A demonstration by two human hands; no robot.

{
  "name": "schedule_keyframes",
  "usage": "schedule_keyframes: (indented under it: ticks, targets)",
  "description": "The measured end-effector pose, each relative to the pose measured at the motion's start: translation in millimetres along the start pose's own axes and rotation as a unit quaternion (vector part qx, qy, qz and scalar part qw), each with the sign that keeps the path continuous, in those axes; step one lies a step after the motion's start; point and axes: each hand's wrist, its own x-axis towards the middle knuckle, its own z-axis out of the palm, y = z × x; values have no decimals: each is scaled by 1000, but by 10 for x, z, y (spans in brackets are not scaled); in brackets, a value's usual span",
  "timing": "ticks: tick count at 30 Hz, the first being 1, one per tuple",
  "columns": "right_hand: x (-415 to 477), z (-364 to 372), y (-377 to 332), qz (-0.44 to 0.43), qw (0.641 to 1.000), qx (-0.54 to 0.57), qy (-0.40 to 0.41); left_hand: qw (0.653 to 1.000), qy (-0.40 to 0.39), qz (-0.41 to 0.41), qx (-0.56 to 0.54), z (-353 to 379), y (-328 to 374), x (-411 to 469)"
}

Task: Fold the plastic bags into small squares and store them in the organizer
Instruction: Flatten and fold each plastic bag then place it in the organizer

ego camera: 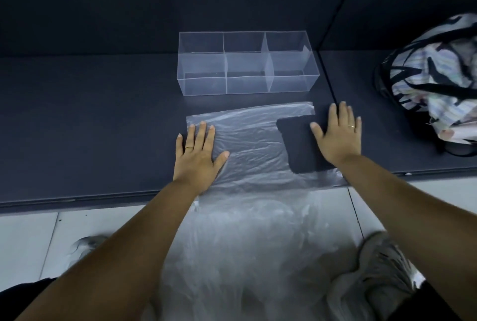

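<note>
Plastic bag (253,139): see-through, lying flat on the dark table (90,114), right in the middle.
Left hand (197,155): flat, fingers spread, pressing down on the bag's 9 o'clock end. It wears a ring.
Right hand (338,137): flat, fingers spread, at the bag's 3 o'clock end, by the handle cut-out. I cannot tell if it touches the plastic. It wears a ring too.
Organizer (204,85): a clear box split into small parts, at 12 o'clock from the bag, near it but not touching.
Pile of bags (245,243): more clear plastic, at 6 o'clock, below the table edge.
Patterned bag (433,75): at 2 o'clock, well apart.
Shoe (382,264): grey, at 5 o'clock.
</note>
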Motion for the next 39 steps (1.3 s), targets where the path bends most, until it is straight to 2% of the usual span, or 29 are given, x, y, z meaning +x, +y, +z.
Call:
schedule_keyframes:
  ticks: [2, 4, 5, 7, 8, 10, 12, 14, 15, 18, 20, 22, 24, 28, 31, 35, 39]
  targets:
    - [-356, -58, -211, -120, 987, 97, 53, 998, 47, 24, -45, -98, -11, -127]
    - [-832, -31, -477, -250, 954, 168, -4, 982, 144, 106, -53, -101, -16, -397]
    - [-1066, 13, -587, -295, 939, 169, -46, 971, 166, 164, -45, -50, -18, -569]
    - [-1397, 124, -694, -346, 926, 125, -78, 959, 136, 249, 6, 91, -15, -901]
    - [-1474, 163, -709, -349, 929, 105, -68, 959, 113, 259, 36, 141, -25, -1016]
    - [-1467, 153, -694, -299, 947, 110, -22, 969, 115, 213, 43, 165, -50, -1105]
    - [-1376, 50, -646, -250, 959, 135, -1, 969, 179, 171, -12, 108, -60, -1070]
    - [-1315, -52, -546, -275, 953, 128, 12, 955, 228, 180, -56, -3, -72, -1035]
    - [-1279, -105, -472, -287, 950, 120, 15, 956, 219, 177, -82, -80, -82, -1014]
    - [-1106, -339, -217, -236, 961, 138, -31, 974, 97, 74, -190, -354, -176, -942]
    - [-925, -499, -30, -163, 960, 191, -125, 970, 20, 32, -239, -490, -309, -846]
    - [-744, -647, 109, -121, 939, 252, -201, 950, -53, -4, -307, -631, -418, -743]
    - [-565, -748, 183, -83, 914, 326, -228, 917, -86, -52, -385, -740, -494, -637]
    - [-243, -783, 118, 18, 868, 452, -207, 856, -53, -137, -496, -814, -566, -341]
    - [-20, -612, -14, 85, 863, 472, -160, 821, -17, -195, -537, -769, -542, -99]
    - [231, -314, -120, 146, 885, 435, -81, 829, 36, -237, -505, -574, -504, 192]
    - [365, -176, -211, 165, 900, 402, -35, 876, 86, -240, -410, -475, -488, 335]
